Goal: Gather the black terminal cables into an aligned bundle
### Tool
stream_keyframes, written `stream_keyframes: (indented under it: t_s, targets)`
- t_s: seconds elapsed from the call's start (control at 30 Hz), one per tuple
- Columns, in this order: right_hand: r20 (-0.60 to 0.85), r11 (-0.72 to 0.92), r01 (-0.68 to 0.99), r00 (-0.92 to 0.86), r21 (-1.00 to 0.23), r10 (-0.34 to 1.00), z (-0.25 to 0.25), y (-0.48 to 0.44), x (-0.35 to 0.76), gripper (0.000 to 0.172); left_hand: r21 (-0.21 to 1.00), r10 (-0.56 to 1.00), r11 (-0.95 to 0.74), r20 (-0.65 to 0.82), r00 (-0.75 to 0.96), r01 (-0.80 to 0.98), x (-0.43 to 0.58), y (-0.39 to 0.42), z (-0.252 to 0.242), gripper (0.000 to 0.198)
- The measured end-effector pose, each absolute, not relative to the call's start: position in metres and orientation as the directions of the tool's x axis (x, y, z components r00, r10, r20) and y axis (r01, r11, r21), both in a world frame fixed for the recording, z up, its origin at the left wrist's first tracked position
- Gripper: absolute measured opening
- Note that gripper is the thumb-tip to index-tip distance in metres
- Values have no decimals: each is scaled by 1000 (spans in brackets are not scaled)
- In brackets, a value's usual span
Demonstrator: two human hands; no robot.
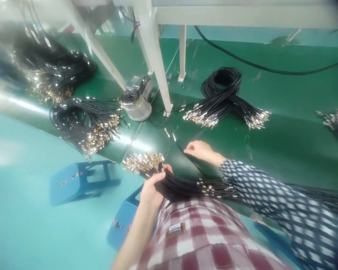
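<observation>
left hand grips cables near glossy green tabletop

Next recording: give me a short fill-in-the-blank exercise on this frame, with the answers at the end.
1. The left hand grips a bundle of cables coloured ____.
2. The patterned sleeve is on the person's ____ side.
3. The work surface is coloured ____.
4. The stools are coloured ____.

Missing words: black; right; green; blue.

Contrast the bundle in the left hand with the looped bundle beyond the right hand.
The held bundle is gripped by the left hand; the looped bundle lies on the green surface. The held bundle runs sideways; the looped bundle curls and crosses itself. Both have black cables with metallic ends.
</observation>
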State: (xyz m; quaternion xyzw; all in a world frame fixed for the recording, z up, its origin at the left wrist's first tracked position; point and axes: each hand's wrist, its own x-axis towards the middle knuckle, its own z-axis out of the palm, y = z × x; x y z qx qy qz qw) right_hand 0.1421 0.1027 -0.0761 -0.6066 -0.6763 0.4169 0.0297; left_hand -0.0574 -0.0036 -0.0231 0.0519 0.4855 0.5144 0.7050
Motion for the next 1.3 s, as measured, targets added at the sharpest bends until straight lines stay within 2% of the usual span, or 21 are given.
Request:
stream_keyframes:
  t_s: [0.13, 0.3, 0.43, 0.53, 0.63, 0.8, 0.9, 0.97, 1.03, 1.1, 1.2, 1.3]
  targets:
    - [-437, -176, 810, -108, -559, 893, -125, 144, 90, 31, 557, 783, 459, -622, 18, -692, -57, 0, -26, 21]
    - [-453, -268, 706, -84, -655, 887, -138, 153, 75, 15, 553, 773, 464, -635, 11, -692, -58, 5, -30, 20]
    - [-477, -312, 543, -194, -780, 857, -112, 132, 101, 24, 559, 765, 483, -643, 15, -674, -59, 9, -33, 18]
    - [-464, -378, 280, -382, -882, 799, -81, 103, 123, 27, 550, 763, 517, -644, 62, -656, -58, 14, -32, 16]
    - [-406, -432, 80, -525, -898, 748, -55, 78, 131, 28, 541, 770, 537, -629, 113, -647, -56, 19, -29, 14]
    - [-285, -278, 104, -588, -955, 757, -37, 56, 120, 25, 559, 773, 558, -619, 139, -614, -53, 19, -25, 17]
    - [-209, -82, 243, -562, -967, 801, -44, 46, 126, 23, 554, 767, 549, -631, 114, -626, -54, 15, -25, 17]
    - [-147, 87, 357, -579, -930, 802, -53, 39, 139, 20, 559, 768, 526, -637, 75, -641, -55, 12, -25, 17]
    - [-130, 180, 411, -621, -894, 773, -61, 33, 154, 20, 564, 763, 512, -644, 43, -648, -55, 11, -25, 17]
    - [-141, 154, 386, -634, -910, 761, -65, 30, 162, 22, 571, 759, 505, -651, 17, -647, -55, 10, -25, 19]
    - [-172, 0, 265, -624, -964, 762, -58, 32, 158, 26, 582, 757, 506, -654, 3, -636, -54, 10, -23, 19]
    - [-255, -141, 232, -595, -962, 762, -49, 37, 144, 28, 588, 757, 520, -653, 16, -620, -53, 9, -22, 19]
